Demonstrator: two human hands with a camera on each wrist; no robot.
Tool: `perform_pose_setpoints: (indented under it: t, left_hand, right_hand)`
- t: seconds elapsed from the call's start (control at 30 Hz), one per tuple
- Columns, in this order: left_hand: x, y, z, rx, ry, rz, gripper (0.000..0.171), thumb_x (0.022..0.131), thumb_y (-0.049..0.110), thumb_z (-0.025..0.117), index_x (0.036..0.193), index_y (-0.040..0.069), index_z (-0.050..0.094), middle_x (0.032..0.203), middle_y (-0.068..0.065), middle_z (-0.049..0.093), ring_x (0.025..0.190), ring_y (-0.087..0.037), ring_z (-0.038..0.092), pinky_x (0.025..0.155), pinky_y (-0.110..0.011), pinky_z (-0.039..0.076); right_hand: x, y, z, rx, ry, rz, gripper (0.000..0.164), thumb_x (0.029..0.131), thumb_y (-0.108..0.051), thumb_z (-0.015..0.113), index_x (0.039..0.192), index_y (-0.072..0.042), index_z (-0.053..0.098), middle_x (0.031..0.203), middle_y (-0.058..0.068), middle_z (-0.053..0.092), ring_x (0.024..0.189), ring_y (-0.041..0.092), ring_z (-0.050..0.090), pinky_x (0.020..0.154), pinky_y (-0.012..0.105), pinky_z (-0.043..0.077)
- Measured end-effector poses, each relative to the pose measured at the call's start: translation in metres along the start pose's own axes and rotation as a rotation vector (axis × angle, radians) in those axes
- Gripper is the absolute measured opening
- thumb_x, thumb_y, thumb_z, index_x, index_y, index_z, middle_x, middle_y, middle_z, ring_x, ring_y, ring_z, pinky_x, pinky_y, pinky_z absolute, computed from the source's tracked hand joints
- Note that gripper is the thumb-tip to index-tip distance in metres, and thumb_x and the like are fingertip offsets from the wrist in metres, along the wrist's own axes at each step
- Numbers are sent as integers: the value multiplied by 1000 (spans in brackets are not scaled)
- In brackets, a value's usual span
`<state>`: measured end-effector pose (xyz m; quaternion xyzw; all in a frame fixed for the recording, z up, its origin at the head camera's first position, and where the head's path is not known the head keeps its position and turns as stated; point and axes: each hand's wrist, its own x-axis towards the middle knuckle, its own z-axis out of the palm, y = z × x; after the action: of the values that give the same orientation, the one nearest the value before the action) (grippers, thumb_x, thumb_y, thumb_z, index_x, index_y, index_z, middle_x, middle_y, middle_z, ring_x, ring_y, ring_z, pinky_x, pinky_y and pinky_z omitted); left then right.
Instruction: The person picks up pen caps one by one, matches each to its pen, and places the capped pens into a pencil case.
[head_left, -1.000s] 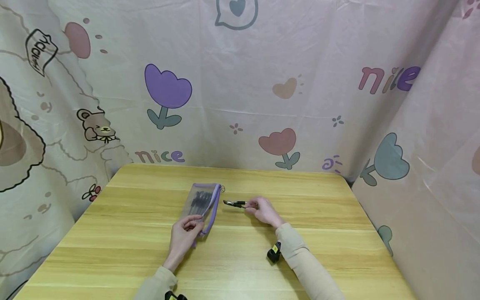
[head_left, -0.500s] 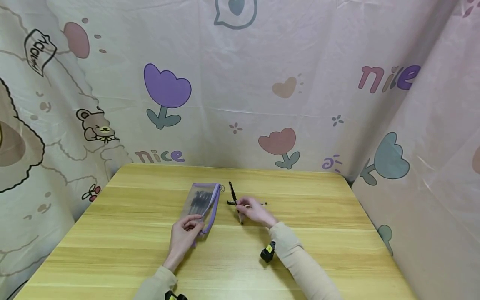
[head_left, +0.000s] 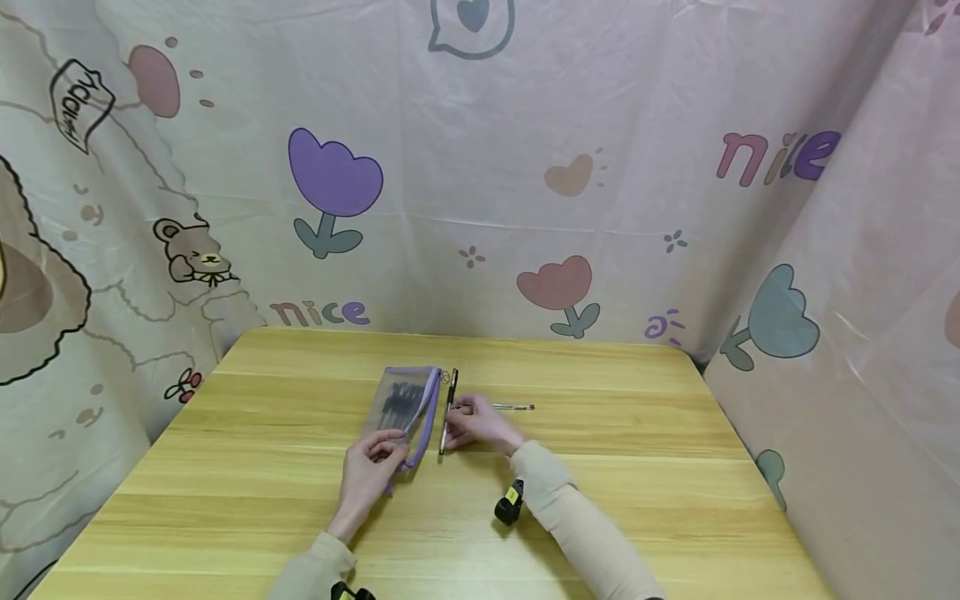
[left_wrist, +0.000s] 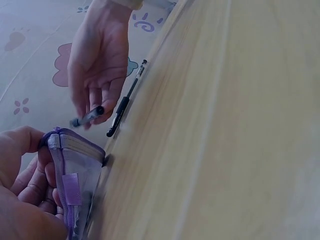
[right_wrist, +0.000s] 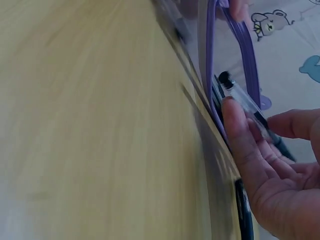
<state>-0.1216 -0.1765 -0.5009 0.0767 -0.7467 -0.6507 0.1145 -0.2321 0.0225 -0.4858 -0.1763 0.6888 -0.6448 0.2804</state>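
Note:
A clear mesh pencil pouch point(head_left: 428, 421) with purple zipper edging lies on the table, with several dark-gripped pens point(head_left: 402, 402) inside. My left hand point(head_left: 367, 468) holds its near end, thumb and fingers at the zipper edge. In the right wrist view the pouch's opening gapes between purple edges. Just right of the pouch, my right hand point(head_left: 482, 422) pinches a black-capped clear gel pen point(right_wrist: 245, 100) between thumb and fingers, its end close to that opening. Another gel pen point(left_wrist: 120, 114) lies on the table, partly covered by my right hand in the head view.
The wooden table point(head_left: 637, 500) meets a patterned cloth backdrop point(head_left: 465, 167) at the back and sides. A black device with a yellow label point(head_left: 509, 502) is at my right wrist, and a similar black device point(head_left: 351, 592) is at my left.
My right hand has moved left with one pen, turning it from sideways to nearly parallel with the pouch. The other pen is now left on the table. My left hand stays put.

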Motion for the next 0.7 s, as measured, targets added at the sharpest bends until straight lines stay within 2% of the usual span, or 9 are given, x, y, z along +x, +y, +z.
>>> perform_pose_setpoints:
  t: [0.2,0.37,0.6,0.7]
  left_hand:
    - [0,-1,1,-3,-4,16,25,88,2,73,113,-3,71,79,-12,74,56,-4,57,46,-19,46]
    - [0,-2,1,-5,-23,28,28,88,2,73,115,-4,69,77,-10,73,56,-3,56,44,-20,45]
    - [0,-1,2,-25,-61,27,28,88,0,72,116,-4,68,73,-2,71,54,-7,56,37,-24,44]
    - [0,-1,1,-24,-70,34,29,88,-1,71,117,-5,67,73,-1,70,54,-6,56,38,-24,44]
  right_hand:
    - [15,-3,12,81,42,116,24,99,0,55,119,13,55,76,7,70,62,13,71,66,26,63]
    - [26,-5,21,86,78,201,19,96,1,60,113,11,61,71,8,69,59,13,70,62,22,61]
    - [38,-5,35,34,132,183,3,90,4,68,89,5,65,61,5,66,50,10,66,54,20,58]
    - [42,-7,40,23,168,168,11,88,5,68,80,1,63,58,3,64,49,9,64,54,20,58]
